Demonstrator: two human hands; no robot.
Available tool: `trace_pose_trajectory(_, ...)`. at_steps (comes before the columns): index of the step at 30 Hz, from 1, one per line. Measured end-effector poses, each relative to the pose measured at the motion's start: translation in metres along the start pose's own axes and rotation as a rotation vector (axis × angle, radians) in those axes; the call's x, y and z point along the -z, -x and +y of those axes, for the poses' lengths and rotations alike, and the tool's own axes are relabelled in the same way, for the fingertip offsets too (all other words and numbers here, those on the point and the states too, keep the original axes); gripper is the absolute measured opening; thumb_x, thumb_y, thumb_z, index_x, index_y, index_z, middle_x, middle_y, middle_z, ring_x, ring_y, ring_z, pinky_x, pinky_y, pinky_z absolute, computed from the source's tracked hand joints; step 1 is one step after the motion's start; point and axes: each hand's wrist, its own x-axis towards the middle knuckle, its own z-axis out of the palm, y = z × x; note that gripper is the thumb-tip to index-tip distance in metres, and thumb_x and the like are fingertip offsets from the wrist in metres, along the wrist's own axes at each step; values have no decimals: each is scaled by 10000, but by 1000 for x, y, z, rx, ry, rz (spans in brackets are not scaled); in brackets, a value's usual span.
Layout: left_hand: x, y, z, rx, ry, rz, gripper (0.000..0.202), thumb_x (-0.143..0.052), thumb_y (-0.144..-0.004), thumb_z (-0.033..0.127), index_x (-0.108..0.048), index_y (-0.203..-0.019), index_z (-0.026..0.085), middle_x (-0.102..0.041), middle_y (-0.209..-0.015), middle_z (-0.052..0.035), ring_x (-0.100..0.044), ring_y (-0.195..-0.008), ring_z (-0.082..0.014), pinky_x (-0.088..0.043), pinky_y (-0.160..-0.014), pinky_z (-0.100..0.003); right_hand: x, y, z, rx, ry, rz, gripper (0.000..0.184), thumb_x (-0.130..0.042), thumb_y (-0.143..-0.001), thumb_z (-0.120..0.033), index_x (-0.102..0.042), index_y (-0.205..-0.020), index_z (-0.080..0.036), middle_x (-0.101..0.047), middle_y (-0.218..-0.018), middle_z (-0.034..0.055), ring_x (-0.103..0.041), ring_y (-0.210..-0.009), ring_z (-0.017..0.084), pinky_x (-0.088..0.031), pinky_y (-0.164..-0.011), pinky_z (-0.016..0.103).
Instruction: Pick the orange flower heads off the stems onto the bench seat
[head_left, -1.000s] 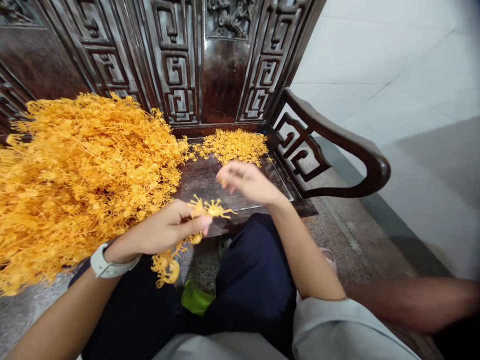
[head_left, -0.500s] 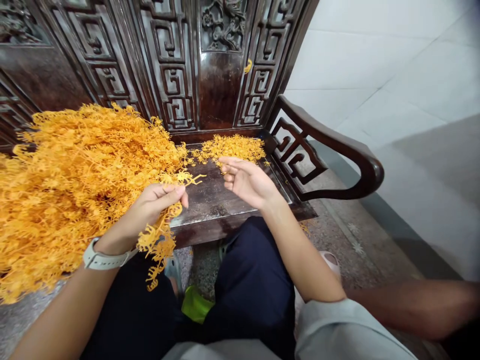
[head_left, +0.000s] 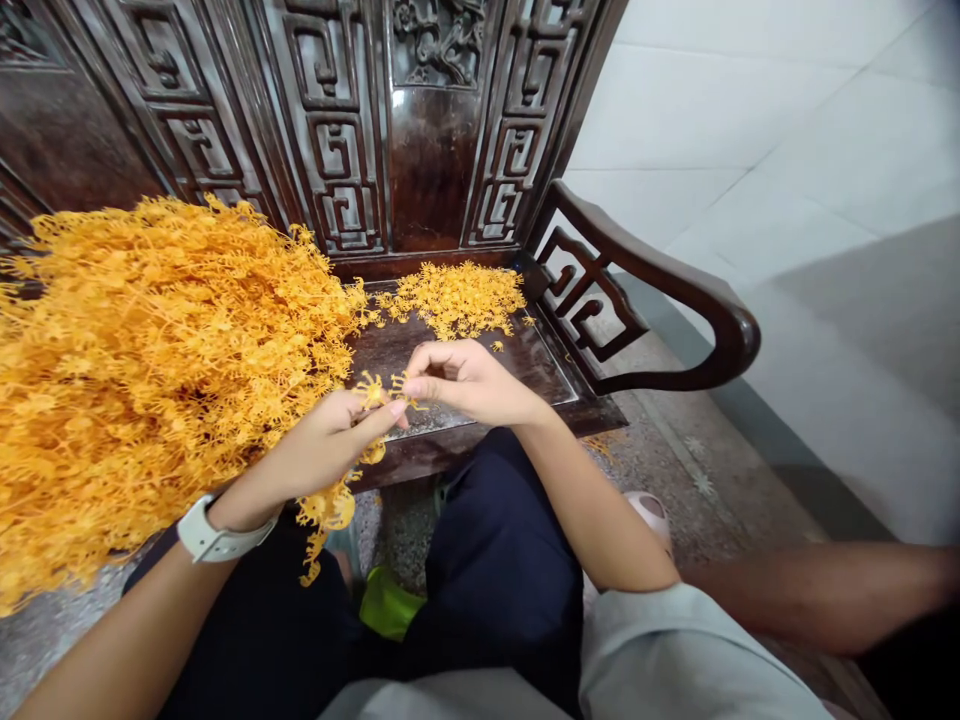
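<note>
My left hand (head_left: 330,440), with a pale watch band (head_left: 221,535) on its wrist, pinches a strand of yellow spiky plastic pieces (head_left: 330,508). Part of that strand dangles below the palm, and its tip pokes out beyond my thumb. My right hand (head_left: 476,382) meets the tip, thumb and forefinger closed on a small spiky yellow piece (head_left: 400,386). Whether this piece is still joined to the strand, I cannot tell. To the left rises a big heap of tangled yellow strands (head_left: 172,340). Behind my right hand lies a low pile of small loose spiky pieces (head_left: 461,295).
The dark wooden bench (head_left: 544,370) has a carved back (head_left: 435,170) and a curved armrest (head_left: 675,270) at the right. Something bright green (head_left: 390,603) is on the floor between my legs. Another person's bare limb (head_left: 817,595) reaches in at the lower right.
My right hand has come down and left from beside the small pile to the strand's tip, its fingers now closed. My left hand has shifted right and slightly down with the strand.
</note>
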Motion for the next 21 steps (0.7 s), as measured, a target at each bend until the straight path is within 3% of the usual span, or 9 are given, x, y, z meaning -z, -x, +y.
trace_pose_trajectory(3,0,0,6,-45,-8,9,502,-496,-1054,554,-733,-820,179,-397,-590,47,-400,-561,-125,-344,-559,-260,-1,-2,4,94,45,231,337,-835,-905,-442,-682,-787,-167,-630,-738,-19,-530,-664,92,-429,-644,256)
trace_pose_trajectory(10,2,-7,27,-193,98,97,458,-506,-1043,428,-527,-653,189,-449,-614,32,-435,-601,-125,-376,-625,-273,-20,-13,4,176,-51,624,391,-862,-856,-509,-631,-780,-202,-577,-735,-22,-502,-664,108,-441,-643,274)
trace_pose_trajectory(12,0,-2,28,-196,145,29,460,-506,-1047,431,-519,-655,190,-457,-623,31,-433,-603,-122,-375,-625,-271,-13,-14,4,184,-132,710,386,-863,-851,-488,-596,-781,-217,-551,-750,-29,-475,-640,99,-443,-626,267)
trace_pose_trajectory(14,-3,6,27,-184,148,-118,481,-506,-1058,457,-525,-659,188,-461,-621,33,-438,-598,-119,-375,-624,-268,1,-11,4,236,-197,824,421,-865,-841,-487,-546,-760,-224,-508,-736,-46,-428,-596,82,-433,-594,246)
trace_pose_trajectory(16,-5,13,23,-179,113,-215,493,-498,-1069,476,-564,-677,183,-488,-626,30,-471,-610,-121,-389,-645,-266,15,-3,1,288,-163,889,432,-855,-857,-496,-540,-749,-221,-496,-711,-57,-425,-575,72,-422,-576,223)
trace_pose_trajectory(17,-4,15,20,-181,97,-207,494,-486,-1075,479,-592,-695,182,-513,-642,25,-496,-629,-125,-400,-663,-265,19,2,-2,265,-95,827,406,-846,-876,-490,-571,-754,-216,-522,-703,-53,-458,-582,73,-429,-580,218)
trace_pose_trajectory(18,-2,16,15,-183,89,-164,495,-471,-1080,483,-618,-715,182,-537,-658,20,-518,-648,-130,-411,-680,-264,21,9,-6,205,-15,673,373,-842,-890,-478,-617,-762,-210,-564,-698,-42,-508,-597,78,-443,-591,219)
trace_pose_trajectory(21,14,11,-2,-159,79,19,524,-453,-1073,530,-656,-730,190,-569,-672,4,-550,-670,-152,-436,-683,-267,19,25,-19,56,112,-69,267,-882,-871,-412,-758,-831,-179,-714,-772,31,-641,-674,117,-509,-645,251)
